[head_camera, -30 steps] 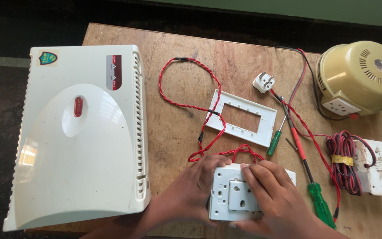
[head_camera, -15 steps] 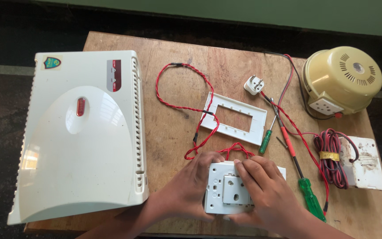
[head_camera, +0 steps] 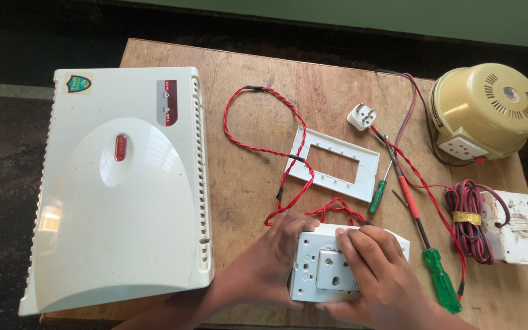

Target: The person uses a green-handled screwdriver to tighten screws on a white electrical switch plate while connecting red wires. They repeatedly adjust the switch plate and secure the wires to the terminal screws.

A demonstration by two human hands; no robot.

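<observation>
Both my hands grip a white switch-and-socket box (head_camera: 324,266) at the near edge of the wooden table (head_camera: 245,104). My left hand (head_camera: 265,264) holds its left side. Over its right half lies my right hand (head_camera: 379,272), fingers on the socket face. A twisted red and black wire (head_camera: 263,148) runs from behind the box in a loop across the table. Just beyond the box lies a white rectangular cover frame (head_camera: 334,163).
A large white plastic appliance housing (head_camera: 120,183) fills the table's left side. A cream round device (head_camera: 487,111) with a socket sits at the far right. A white plug (head_camera: 362,116), green-handled screwdrivers (head_camera: 440,279), a bundled red-black cord (head_camera: 469,219) and a white plate (head_camera: 520,229) lie to the right.
The view has shifted slightly. My hands stay on the switch box, with the fingers of my right hand shifting a little over its face.
</observation>
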